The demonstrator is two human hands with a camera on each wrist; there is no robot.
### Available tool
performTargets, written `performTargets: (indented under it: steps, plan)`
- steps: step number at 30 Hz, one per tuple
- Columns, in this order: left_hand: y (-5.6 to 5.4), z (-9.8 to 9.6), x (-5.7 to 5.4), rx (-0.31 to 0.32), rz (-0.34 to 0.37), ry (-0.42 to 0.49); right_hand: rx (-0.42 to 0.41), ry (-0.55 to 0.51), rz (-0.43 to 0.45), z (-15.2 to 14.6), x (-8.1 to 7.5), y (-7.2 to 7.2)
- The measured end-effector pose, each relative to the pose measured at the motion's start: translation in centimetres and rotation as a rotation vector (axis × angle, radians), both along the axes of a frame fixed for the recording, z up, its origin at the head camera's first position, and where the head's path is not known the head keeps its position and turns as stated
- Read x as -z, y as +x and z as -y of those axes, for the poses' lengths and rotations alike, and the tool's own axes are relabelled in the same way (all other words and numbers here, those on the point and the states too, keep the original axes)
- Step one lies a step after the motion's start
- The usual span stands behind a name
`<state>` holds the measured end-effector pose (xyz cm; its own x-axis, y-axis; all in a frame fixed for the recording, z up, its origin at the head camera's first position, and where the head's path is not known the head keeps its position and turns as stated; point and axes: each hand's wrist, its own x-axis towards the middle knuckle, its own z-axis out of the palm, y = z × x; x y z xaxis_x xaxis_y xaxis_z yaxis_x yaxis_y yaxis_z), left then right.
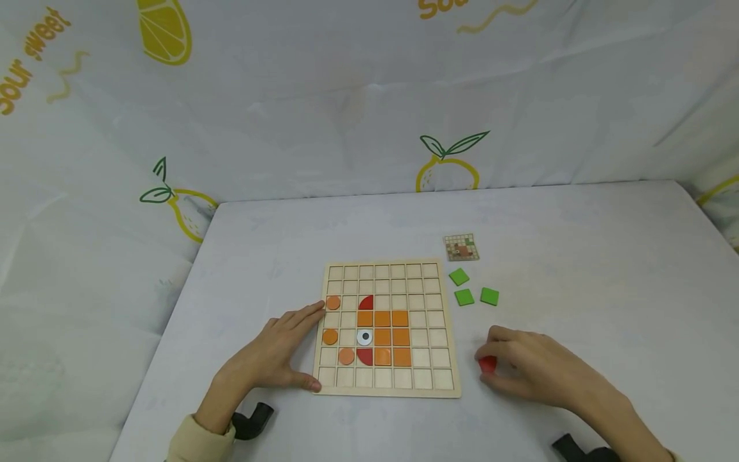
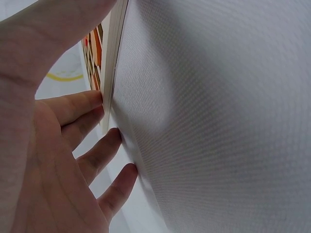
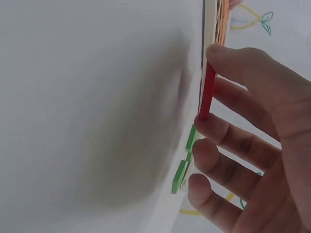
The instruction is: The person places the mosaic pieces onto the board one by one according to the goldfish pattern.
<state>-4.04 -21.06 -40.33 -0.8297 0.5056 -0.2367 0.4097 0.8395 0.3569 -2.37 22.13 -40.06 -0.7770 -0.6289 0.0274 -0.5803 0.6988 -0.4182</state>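
Note:
A wooden grid board (image 1: 387, 382) lies on the table, bearing orange squares (image 1: 382, 337), orange discs (image 1: 330, 336), two red quarter-circle pieces (image 1: 366, 303) and a white eye disc (image 1: 364, 337). My left hand (image 1: 271, 353) rests at the board's left side, fingers spread, with fingertips and thumb at its edge. Right of the board, my right hand (image 1: 528, 366) pinches a red piece (image 3: 207, 92) between thumb and finger. It is seen edge-on in the right wrist view, and the fingers partly cover it in the head view.
Green square tiles (image 1: 489, 296) lie right of the board's upper corner. Behind them is a small pattern card (image 1: 461, 247). Black curved objects (image 1: 253, 421) show near both wrists. A white cloth with lemon prints (image 1: 369, 96) hangs behind the table.

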Motion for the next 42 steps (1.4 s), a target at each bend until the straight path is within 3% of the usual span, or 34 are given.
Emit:
performTargets:
  steps: [8, 13, 23, 42]
  plan:
    - [0.0, 0.0, -0.1, -0.003, 0.006, -0.002, 0.079, 0.011, -0.006, 1.8, -1.1, -0.5]
    - [0.0, 0.0, -0.1, -0.004, 0.007, 0.003, 0.086, -0.003, -0.02, 3.2, -1.6, -0.7]
    - [0.1, 0.0, -0.1, -0.005, 0.007, 0.014, 0.012, -0.083, 0.02, 5.9, -1.5, -1.1]
    - [0.1, 0.0, 0.0, -0.009, 0.008, 0.004, 0.035, -0.01, 0.029, 9.1, -0.3, -1.1]
